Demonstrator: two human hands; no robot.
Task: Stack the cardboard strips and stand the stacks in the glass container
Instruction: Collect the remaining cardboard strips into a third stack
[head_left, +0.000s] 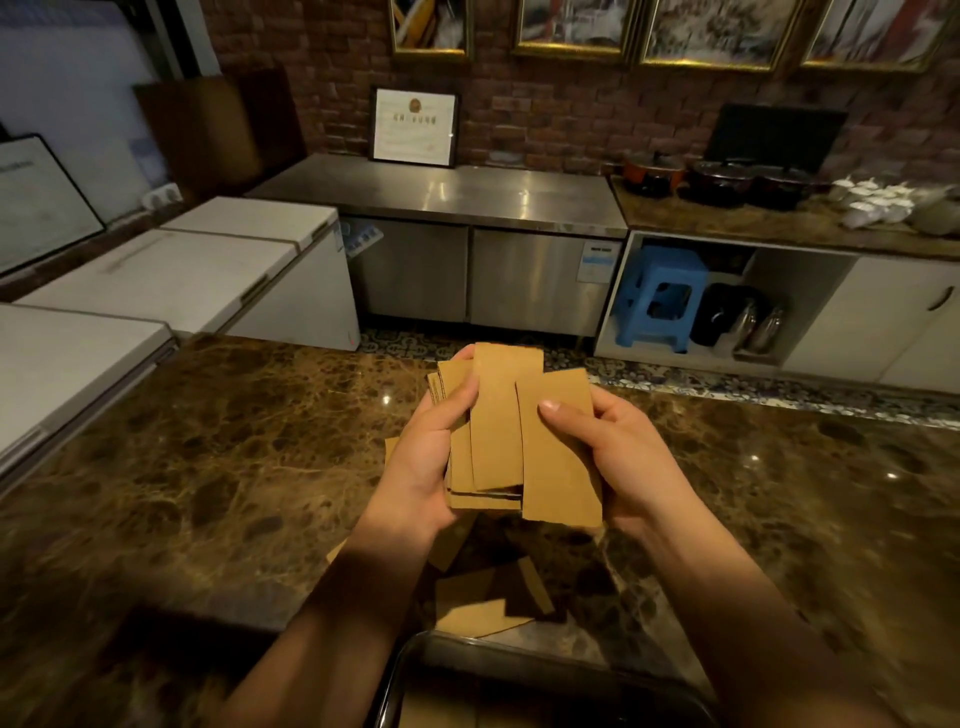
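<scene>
Above the brown marble counter (218, 467), my left hand (423, 462) grips a loose stack of tan cardboard strips (496, 431), thumb pressed on its top face. My right hand (618, 467) holds one more strip (558, 457) against the stack's right side, thumb on top. Several loose cardboard strips (483, 603) lie on the counter below my hands, partly hidden by my forearms. The glass container (415, 660) shows its rounded rim at the bottom edge, with tan cardboard visible inside it.
White chest freezers (171, 280) stand to the left beyond the counter. A steel worktop (441, 192) with a framed certificate runs along the brick wall. Pots (722, 182) sit on the right shelf, and a blue stool (660, 296) stands underneath.
</scene>
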